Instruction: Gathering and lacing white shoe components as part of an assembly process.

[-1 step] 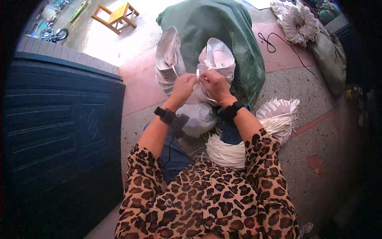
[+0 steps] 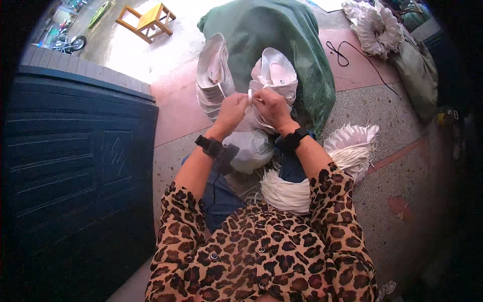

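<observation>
My left hand (image 2: pixel 231 108) and my right hand (image 2: pixel 269 105) meet in front of me, both pinching a thin white strip (image 2: pixel 250 94) between the fingertips. Each wrist wears a black band. Just beyond the hands stand two stacks of white curved pieces, one to the left (image 2: pixel 212 75) and one to the right (image 2: pixel 275 73), leaning against a green sack (image 2: pixel 282 27). A translucent white bag (image 2: pixel 249 148) lies under my wrists. A bundle of white strips (image 2: pixel 284 191) rests across my lap.
A dark blue panelled door (image 2: pixel 75 161) fills the left. A fan of white pieces (image 2: pixel 352 143) lies at my right knee. Farther off are a wooden stool (image 2: pixel 147 20), a black cord (image 2: pixel 347 53), another white pile (image 2: pixel 375 22) and a grey-green sack (image 2: pixel 415 70).
</observation>
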A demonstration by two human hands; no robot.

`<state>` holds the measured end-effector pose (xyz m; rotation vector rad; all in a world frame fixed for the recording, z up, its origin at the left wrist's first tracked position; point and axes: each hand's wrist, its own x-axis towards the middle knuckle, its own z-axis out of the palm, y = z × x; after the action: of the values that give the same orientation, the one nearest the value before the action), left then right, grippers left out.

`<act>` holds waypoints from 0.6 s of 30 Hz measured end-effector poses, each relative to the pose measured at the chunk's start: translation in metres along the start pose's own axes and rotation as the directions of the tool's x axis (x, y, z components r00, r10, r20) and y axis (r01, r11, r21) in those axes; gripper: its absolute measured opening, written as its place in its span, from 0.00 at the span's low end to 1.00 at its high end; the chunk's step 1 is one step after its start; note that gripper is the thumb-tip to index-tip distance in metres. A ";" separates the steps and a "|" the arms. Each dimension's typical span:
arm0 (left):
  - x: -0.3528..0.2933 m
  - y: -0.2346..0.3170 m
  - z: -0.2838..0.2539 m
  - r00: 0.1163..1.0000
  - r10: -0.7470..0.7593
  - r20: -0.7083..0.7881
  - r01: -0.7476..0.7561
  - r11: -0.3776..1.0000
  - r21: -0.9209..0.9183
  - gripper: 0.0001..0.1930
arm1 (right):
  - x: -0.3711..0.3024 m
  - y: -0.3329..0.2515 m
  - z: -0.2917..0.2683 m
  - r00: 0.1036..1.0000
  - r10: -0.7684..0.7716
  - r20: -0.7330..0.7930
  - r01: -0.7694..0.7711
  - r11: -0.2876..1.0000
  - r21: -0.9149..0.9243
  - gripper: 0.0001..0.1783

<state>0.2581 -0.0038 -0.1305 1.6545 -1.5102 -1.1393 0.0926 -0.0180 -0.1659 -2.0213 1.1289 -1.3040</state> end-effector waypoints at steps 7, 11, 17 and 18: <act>-0.013 0.015 -0.002 0.993 0.066 -0.095 -0.045 0.978 0.206 0.12 | -0.005 0.010 0.006 0.909 0.292 0.298 -0.405 0.790 0.460 0.06; -0.008 -0.012 -0.006 0.926 0.335 -0.175 -0.221 0.856 0.468 0.10 | -0.003 0.033 0.008 0.860 0.281 0.427 -0.455 0.800 0.391 0.11; -0.013 -0.015 -0.012 0.947 0.298 -0.123 -0.157 0.759 0.631 0.09 | 0.008 0.010 -0.007 0.766 0.299 0.569 -0.579 0.705 0.409 0.13; -0.014 -0.011 -0.012 0.948 0.295 -0.118 -0.161 0.766 0.622 0.09 | 0.008 0.009 -0.009 0.772 0.302 0.559 -0.589 0.672 0.449 0.14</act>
<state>0.2738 0.0102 -0.1322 1.8411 -1.9984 -0.3256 0.0825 -0.0290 -0.1644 -1.3168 0.7826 -0.7387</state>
